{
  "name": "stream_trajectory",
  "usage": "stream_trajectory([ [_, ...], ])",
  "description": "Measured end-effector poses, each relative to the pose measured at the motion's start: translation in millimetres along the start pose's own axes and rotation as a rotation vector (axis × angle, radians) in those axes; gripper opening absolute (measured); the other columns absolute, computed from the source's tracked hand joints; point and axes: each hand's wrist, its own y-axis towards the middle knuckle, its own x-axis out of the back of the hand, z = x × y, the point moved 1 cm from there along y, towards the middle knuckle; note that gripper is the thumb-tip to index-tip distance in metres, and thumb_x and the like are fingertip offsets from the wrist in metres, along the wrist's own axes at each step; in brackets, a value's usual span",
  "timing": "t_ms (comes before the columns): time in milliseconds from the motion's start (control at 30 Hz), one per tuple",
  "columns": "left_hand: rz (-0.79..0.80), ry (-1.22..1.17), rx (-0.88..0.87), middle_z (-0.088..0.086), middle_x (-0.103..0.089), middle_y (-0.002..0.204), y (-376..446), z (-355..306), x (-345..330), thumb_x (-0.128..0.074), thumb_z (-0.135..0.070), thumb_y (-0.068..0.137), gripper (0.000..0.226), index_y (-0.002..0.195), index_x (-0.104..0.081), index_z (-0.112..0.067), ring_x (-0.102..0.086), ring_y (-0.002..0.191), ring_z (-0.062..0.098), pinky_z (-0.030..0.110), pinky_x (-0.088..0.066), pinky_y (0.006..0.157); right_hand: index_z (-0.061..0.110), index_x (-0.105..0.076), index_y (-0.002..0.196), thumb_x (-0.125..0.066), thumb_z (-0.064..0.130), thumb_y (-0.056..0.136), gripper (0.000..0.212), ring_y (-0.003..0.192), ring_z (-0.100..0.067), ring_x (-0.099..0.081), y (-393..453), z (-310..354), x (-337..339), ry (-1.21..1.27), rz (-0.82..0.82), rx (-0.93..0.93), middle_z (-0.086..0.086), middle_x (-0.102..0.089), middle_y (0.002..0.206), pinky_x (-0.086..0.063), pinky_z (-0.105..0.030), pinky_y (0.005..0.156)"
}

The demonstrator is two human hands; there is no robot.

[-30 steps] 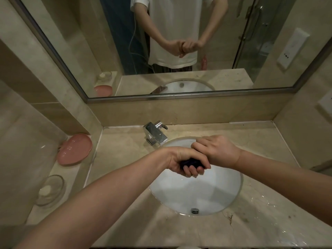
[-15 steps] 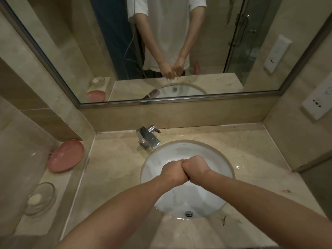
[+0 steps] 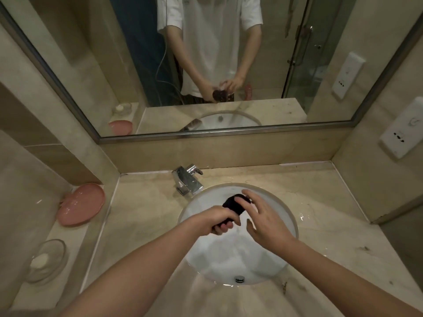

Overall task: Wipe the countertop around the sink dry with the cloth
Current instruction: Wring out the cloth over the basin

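Fingers of the left hand are clenched around a dark, bunched-up cloth, whose free end sticks out toward 1 o'clock from the fist. Just beside it at 3 o'clock, the right hand is spread, its fingers released and fanned; the fingertips reach the far end of the cloth, though whether they actually touch it cannot be told. Both hands hang over the white oval sink, with the cloth above the bowl's far half. The drain sits at the bowl's 6 o'clock edge. A chrome faucet stands on the counter at about 11 o'clock from the sink. The beige stone counter shows water glinting at 3 o'clock from the bowl and dark specks toward 4 o'clock. On a lower ledge at 9 o'clock lies a pink dish, and nearer the camera a clear glass dish holding a pale soap bar. A mirror behind the counter reflects a person in a white shirt holding the cloth in both hands. A white wall outlet is mounted at 2 o'clock.
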Motion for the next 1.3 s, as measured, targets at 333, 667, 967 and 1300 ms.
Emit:
stream_trajectory([
  [333, 0.824, -0.138, 0.208, -0.011, -0.041, 0.054, -39.3, 1.4, -20.1, -0.039, -0.018, 0.094, 0.025, 0.069, -0.039, -0.022, -0.037, 0.038, 0.0, 0.011, -0.023, 0.033, 0.01, -0.063, 0.111, -0.062, 0.014, 0.094, 0.017, 0.068, -0.019, -0.053, 15.1, 10.6, 24.6, -0.091, -0.249, 0.607, -0.005, -0.063, 0.091, -0.047, -0.028, 0.057],
  [667, 0.156, 0.286, 0.055, -0.003, -0.046, 0.054, -23.1, 11.8, -25.9, -0.064, -0.015, 0.08, 0.011, 0.074, -0.054, -0.016, -0.033, 0.044, 0.01, 0.021, -0.023, 0.046, 0.018, -0.066, 0.07, -0.085, 0.024, 0.036, 0.039, 0.041, -0.011, -0.053, 31.7, 15.3, 20.1, -0.532, 0.423, 0.46, 0.004, -0.058, 0.053, -0.015, -0.024, 0.044],
  [967, -0.397, 0.768, -0.086, -0.004, -0.065, 0.082, 9.0, 24.3, -29.0, -0.069, -0.032, 0.078, 0.021, 0.094, -0.067, -0.019, -0.059, 0.071, 0.018, 0.026, -0.038, 0.055, 0.013, -0.046, 0.089, -0.057, 0.003, 0.09, 0.015, 0.082, -0.027, -0.055, 47.1, 26.4, -12.3, -0.548, 0.797, 0.19, -0.006, -0.054, 0.094, -0.029, -0.029, 0.057],
  [1300, -0.44, 1.054, -0.185, 0.005, -0.071, 0.095, 24.8, 29.7, -35.0, -0.057, -0.025, 0.08, 0.023, 0.1, -0.065, -0.016, -0.067, 0.086, 0.028, 0.028, -0.037, 0.064, 0.017, -0.039, 0.069, -0.053, 0.003, 0.086, 0.027, 0.077, -0.028, -0.049, 35.8, 11.3, -25.6, -0.3, 0.814, -0.036, -0.001, -0.047, 0.072, -0.038, -0.032, 0.066],
])
